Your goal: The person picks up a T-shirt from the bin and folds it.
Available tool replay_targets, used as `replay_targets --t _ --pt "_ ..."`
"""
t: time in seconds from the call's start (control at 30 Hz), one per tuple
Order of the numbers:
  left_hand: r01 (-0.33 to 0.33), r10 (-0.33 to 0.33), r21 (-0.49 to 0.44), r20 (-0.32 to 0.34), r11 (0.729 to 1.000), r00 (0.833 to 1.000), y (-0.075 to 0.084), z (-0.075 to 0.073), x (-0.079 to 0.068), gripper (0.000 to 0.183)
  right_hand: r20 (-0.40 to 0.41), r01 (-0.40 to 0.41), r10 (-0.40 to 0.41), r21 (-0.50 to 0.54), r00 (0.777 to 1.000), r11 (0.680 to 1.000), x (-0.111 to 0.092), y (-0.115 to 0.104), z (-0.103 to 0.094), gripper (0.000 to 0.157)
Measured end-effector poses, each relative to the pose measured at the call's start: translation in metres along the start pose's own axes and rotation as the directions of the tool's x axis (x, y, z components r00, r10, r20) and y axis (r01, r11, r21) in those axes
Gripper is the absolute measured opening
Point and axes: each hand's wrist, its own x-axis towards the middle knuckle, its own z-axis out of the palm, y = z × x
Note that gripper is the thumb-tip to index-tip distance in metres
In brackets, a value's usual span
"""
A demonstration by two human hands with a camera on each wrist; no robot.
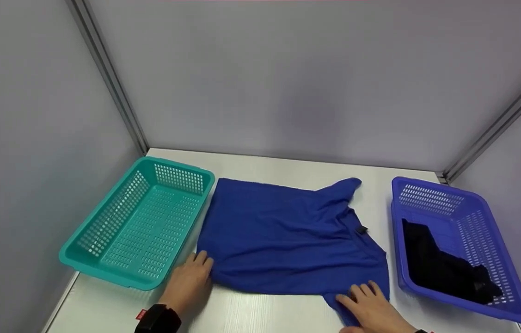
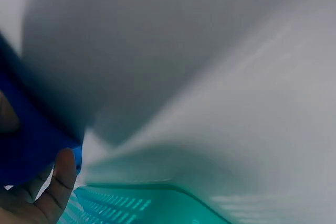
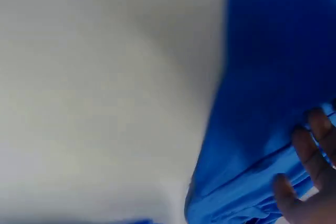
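A blue short-sleeved T-shirt (image 1: 283, 236) lies spread out sideways, its hem to the left and its neckline with a dark label to the right. My left hand (image 1: 191, 277) touches the near corner of the hem with its fingertips; the thumb is hidden in the head view. In the left wrist view, fingers (image 2: 59, 184) stand beside the blue cloth (image 2: 31, 135). Over at the near sleeve, my right hand (image 1: 369, 307) rests with spread fingers on the fabric. The right wrist view shows those fingers (image 3: 310, 153) lying loosely over creased cloth (image 3: 252, 171).
On the left stands a green perforated basket (image 1: 73, 252) with nothing inside. A purple basket (image 1: 487, 203) at the right contains black cloth (image 1: 445, 270). Grey panels (image 1: 260, 78) enclose the white table (image 1: 251, 314) at the back and sides.
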Motion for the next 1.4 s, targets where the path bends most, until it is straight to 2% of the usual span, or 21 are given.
replay_targets --t 0.07,0.13,0.17,0.27,0.33,0.37,0.47,0.53,0.57,0.63,0.73,0.8,0.83,0.87,0.93,1.03,1.1,1.2,1.27,1.3,1.4 --pt "0.041 -0.043 -0.038 -0.035 0.998 0.998 0.0 -0.009 0.003 0.028 0.056 -0.018 0.017 0.017 0.998 1.0 -0.005 0.005 0.0 0.063" --pt "0.077 -0.084 -0.089 -0.084 0.993 0.993 0.001 -0.017 0.007 0.031 0.033 -0.017 0.017 -0.009 0.999 1.0 -0.01 0.009 0.0 0.063" --pt "0.089 -0.102 -0.119 -0.112 0.989 0.988 0.002 -0.02 0.009 0.033 -0.006 -0.017 0.017 -0.03 1.0 0.999 -0.012 0.011 0.001 0.065" --pt "0.093 -0.131 -0.192 -0.199 0.977 0.971 0.003 -0.027 0.015 0.035 -0.177 -0.036 0.017 -0.105 0.984 0.994 -0.016 0.014 0.003 0.038" --pt "0.087 -0.143 -0.23 -0.24 0.969 0.96 0.005 -0.03 0.019 0.036 -0.289 -0.109 0.07 -0.12 0.955 0.987 -0.019 0.014 0.002 0.03" --pt "0.088 -0.151 -0.245 -0.253 0.966 0.955 0.005 -0.031 0.021 0.035 -0.339 -0.149 0.109 -0.095 0.935 0.984 -0.019 0.013 0.001 0.028" --pt "0.098 -0.176 -0.278 -0.274 0.956 0.946 0.007 -0.035 0.023 0.036 -0.458 -0.261 0.248 0.037 0.854 0.965 -0.019 0.012 -0.008 0.036" --pt "0.11 -0.194 -0.29 -0.278 0.951 0.941 0.007 -0.036 0.023 0.036 -0.503 -0.281 0.295 0.105 0.813 0.954 -0.017 0.013 -0.014 0.037" --pt "0.118 -0.201 -0.292 -0.276 0.949 0.94 0.007 -0.037 0.023 0.034 -0.516 -0.276 0.292 0.11 0.805 0.955 -0.016 0.014 -0.016 0.038" --pt "0.132 -0.209 -0.282 -0.261 0.95 0.943 0.007 -0.037 0.022 0.032 -0.516 -0.238 0.231 0.054 0.825 0.97 -0.016 0.017 -0.019 0.041" --pt "0.137 -0.189 -0.234 -0.219 0.963 0.957 0.006 -0.037 0.02 0.028 -0.437 -0.135 0.062 -0.139 0.897 0.981 -0.017 0.022 -0.018 0.037" --pt "0.128 -0.166 -0.203 -0.183 0.971 0.969 0.006 -0.036 0.018 0.027 -0.374 -0.062 -0.041 -0.259 0.927 0.964 -0.019 0.025 -0.016 0.051" --pt "0.121 -0.154 -0.192 -0.168 0.974 0.974 0.006 -0.035 0.017 0.026 -0.359 -0.037 -0.077 -0.3 0.93 0.953 -0.021 0.027 -0.016 0.059" --pt "0.114 -0.143 -0.185 -0.157 0.976 0.977 0.006 -0.035 0.016 0.026 -0.359 -0.025 -0.101 -0.328 0.928 0.944 -0.022 0.028 -0.015 0.068" --pt "0.102 -0.129 -0.181 -0.145 0.978 0.981 0.006 -0.036 0.015 0.026 -0.405 -0.02 -0.123 -0.333 0.906 0.943 -0.023 0.03 -0.018 0.066" --pt "0.1 -0.129 -0.186 -0.149 0.977 0.98 0.005 -0.037 0.014 0.026 -0.521 -0.02 -0.144 -0.296 0.841 0.955 -0.024 0.032 -0.029 0.052" --pt "0.106 -0.137 -0.189 -0.159 0.976 0.978 0.003 -0.039 0.013 0.027 -0.595 -0.017 -0.15 -0.265 0.79 0.964 -0.022 0.034 -0.04 0.045" --pt "0.115 -0.153 -0.204 -0.181 0.972 0.972 0.002 -0.04 0.012 0.027 -0.654 0.003 -0.145 -0.213 0.742 0.977 -0.019 0.038 -0.058 0.042" --pt "0.109 -0.155 -0.218 -0.207 0.97 0.966 0.001 -0.041 0.011 0.028 -0.666 0.028 -0.125 -0.154 0.735 0.988 -0.017 0.04 -0.067 0.043" --pt "0.105 -0.156 -0.226 -0.219 0.968 0.963 0.0 -0.041 0.011 0.028 -0.662 0.043 -0.109 -0.115 0.742 0.992 -0.017 0.04 -0.07 0.044" --pt "0.08 -0.147 -0.248 -0.268 0.966 0.952 -0.002 -0.041 0.009 0.031 -0.621 0.067 -0.018 0.055 0.783 0.996 -0.018 0.042 -0.078 0.042"
